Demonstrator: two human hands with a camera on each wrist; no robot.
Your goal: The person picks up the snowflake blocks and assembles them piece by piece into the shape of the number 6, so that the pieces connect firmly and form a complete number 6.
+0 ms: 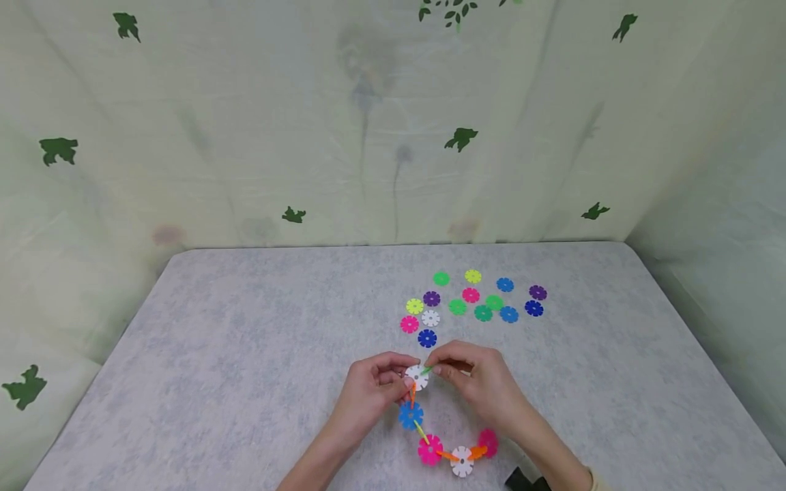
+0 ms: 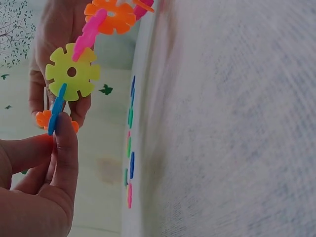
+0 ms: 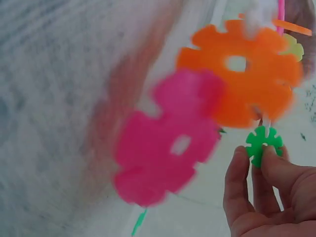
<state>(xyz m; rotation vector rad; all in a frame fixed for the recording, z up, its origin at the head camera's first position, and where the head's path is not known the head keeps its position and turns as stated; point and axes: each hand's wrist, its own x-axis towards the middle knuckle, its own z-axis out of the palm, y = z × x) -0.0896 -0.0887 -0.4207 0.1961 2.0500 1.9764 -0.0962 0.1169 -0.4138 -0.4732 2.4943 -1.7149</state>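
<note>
My left hand (image 1: 371,383) grips one end of a chain of slotted plastic flower discs, its fingers around the white disc (image 1: 417,379) there. Edge-on, a green disc (image 1: 426,371) meets that white disc; my right hand (image 1: 486,383) pinches it between thumb and fingers. In the right wrist view the green disc (image 3: 265,143) faces the camera. From the white disc the chain curves down through a blue disc (image 1: 411,415), a pink disc (image 1: 430,450), a second white disc (image 1: 462,462) and an end pink disc (image 1: 488,442). Orange and yellow discs link them edge-on.
Loose discs in several colours lie flat beyond the hands, among them a dark blue disc (image 1: 427,338) and a purple disc (image 1: 537,292). A black object (image 1: 520,480) shows beside the right wrist. A patterned cloth (image 1: 381,136) hangs behind the grey table (image 1: 245,327).
</note>
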